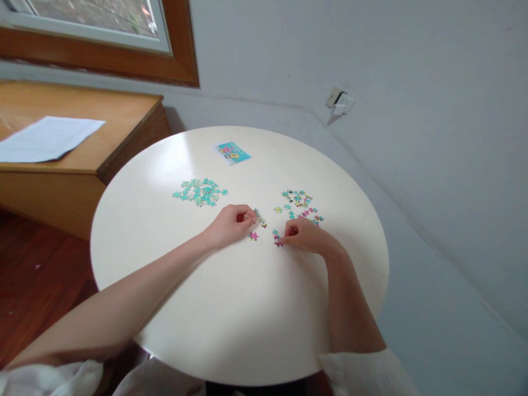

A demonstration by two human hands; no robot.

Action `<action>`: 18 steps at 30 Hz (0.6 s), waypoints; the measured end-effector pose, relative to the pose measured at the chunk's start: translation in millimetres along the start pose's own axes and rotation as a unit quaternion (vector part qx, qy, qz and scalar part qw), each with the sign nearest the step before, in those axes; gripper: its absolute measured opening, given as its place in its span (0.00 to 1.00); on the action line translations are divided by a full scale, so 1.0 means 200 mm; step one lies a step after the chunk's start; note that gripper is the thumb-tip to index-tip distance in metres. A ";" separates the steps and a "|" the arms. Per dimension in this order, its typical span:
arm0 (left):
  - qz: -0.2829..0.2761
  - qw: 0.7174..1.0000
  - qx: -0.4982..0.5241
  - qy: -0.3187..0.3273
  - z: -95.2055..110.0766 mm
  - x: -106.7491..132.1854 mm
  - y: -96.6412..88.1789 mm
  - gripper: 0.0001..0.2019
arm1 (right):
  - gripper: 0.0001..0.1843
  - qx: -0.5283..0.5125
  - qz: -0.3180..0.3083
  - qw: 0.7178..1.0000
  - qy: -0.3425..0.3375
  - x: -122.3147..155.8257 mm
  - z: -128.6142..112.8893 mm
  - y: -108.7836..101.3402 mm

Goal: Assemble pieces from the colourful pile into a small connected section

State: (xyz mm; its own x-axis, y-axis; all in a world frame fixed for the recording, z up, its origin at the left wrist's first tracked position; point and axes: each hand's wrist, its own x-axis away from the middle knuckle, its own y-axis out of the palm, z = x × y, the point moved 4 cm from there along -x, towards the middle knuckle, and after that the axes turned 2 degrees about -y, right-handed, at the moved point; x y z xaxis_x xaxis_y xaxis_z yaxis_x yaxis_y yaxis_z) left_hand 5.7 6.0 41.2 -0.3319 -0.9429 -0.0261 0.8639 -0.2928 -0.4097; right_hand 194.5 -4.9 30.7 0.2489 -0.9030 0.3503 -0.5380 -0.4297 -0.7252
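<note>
My left hand is closed, thumb and fingertips pinched at a small puzzle piece that they partly cover. Just right of it lies a yellowish and dark piece, with a pink piece nearer to me. My right hand is also closed, its fingertips on a pink and dark puzzle piece. A teal piece touches or almost touches that one. Beyond the right hand are loose pink pieces, partly hidden by it.
On the round white table, a pile of teal pieces lies left and a mixed cluster right. A colourful picture card lies at the back. A wooden bench with white paper stands left; a wall socket is right.
</note>
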 end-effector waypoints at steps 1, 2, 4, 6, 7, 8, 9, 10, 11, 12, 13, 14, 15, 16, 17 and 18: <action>0.000 1.000 -0.001 0.000 0.00 0.00 0.00 0.08 | 0.11 0.003 0.001 1.000 0.000 0.00 0.00 0.00; 0.000 1.000 -0.002 -0.001 0.00 0.00 0.00 0.08 | 0.11 0.007 0.003 1.000 0.000 0.00 0.00 0.00; 0.000 1.000 -0.003 -0.002 -0.01 0.00 0.00 0.08 | 0.11 0.017 0.007 1.000 -0.004 0.00 -0.01 0.00; 0.000 1.000 -0.005 -0.001 -0.01 0.00 0.00 0.08 | 0.11 0.026 0.015 1.000 -0.009 0.01 -0.01 0.00; 0.000 1.000 -0.007 -0.001 -0.02 0.00 0.00 0.09 | 0.11 0.028 0.018 0.999 -0.009 0.01 -0.02 -0.01; 0.001 1.000 -0.009 0.000 -0.02 -0.01 0.00 0.09 | 0.11 0.028 0.020 0.999 -0.010 0.01 -0.02 -0.01; 0.002 1.000 -0.011 0.000 -0.02 -0.01 0.00 0.09 | 0.11 0.028 0.021 0.999 -0.011 0.01 -0.02 -0.01; 0.002 1.000 -0.013 0.000 -0.02 -0.01 0.00 0.09 | 0.11 0.029 0.021 0.999 -0.013 0.01 -0.02 -0.01; 0.003 1.000 -0.015 0.001 -0.02 -0.01 0.00 0.09 | 0.11 0.030 0.022 0.999 -0.014 0.01 -0.02 -0.01; 0.003 1.000 -0.016 0.001 -0.02 -0.01 0.00 0.09 | 0.11 0.031 0.023 0.999 -0.015 0.01 -0.02 -0.01; 0.003 1.000 -0.016 0.001 -0.02 -0.01 0.00 0.09 | 0.11 0.030 0.023 0.999 -0.015 0.01 -0.02 -0.01; 0.003 1.000 -0.015 0.000 -0.02 -0.01 0.00 0.09 | 0.11 0.028 0.022 0.999 -0.014 0.01 -0.02 -0.01; 0.003 1.000 -0.013 -0.001 -0.02 -0.01 0.00 0.09 | 0.11 0.026 0.022 0.999 -0.012 0.01 -0.03 -0.01; 0.004 1.000 -0.012 -0.003 -0.02 0.00 0.00 0.09 | 0.12 0.025 0.024 0.999 -0.010 0.01 -0.03 -0.01; 0.003 1.000 -0.010 -0.004 -0.01 0.00 0.00 0.09 | 0.12 0.025 0.026 0.999 -0.007 0.01 -0.03 -0.01; 0.003 1.000 -0.009 -0.005 -0.01 0.00 0.00 0.09 | 0.13 0.025 0.030 0.999 -0.005 0.01 -0.03 -0.01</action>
State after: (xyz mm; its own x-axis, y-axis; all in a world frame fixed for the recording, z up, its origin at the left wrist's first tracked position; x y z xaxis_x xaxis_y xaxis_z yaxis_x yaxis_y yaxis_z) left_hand 4.9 7.0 39.2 -0.3231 -0.9462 -0.0187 0.8588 -0.2849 -0.4259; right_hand 190.5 -5.7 36.2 0.2265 -0.9267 0.2999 -0.5104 -0.3751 -0.7738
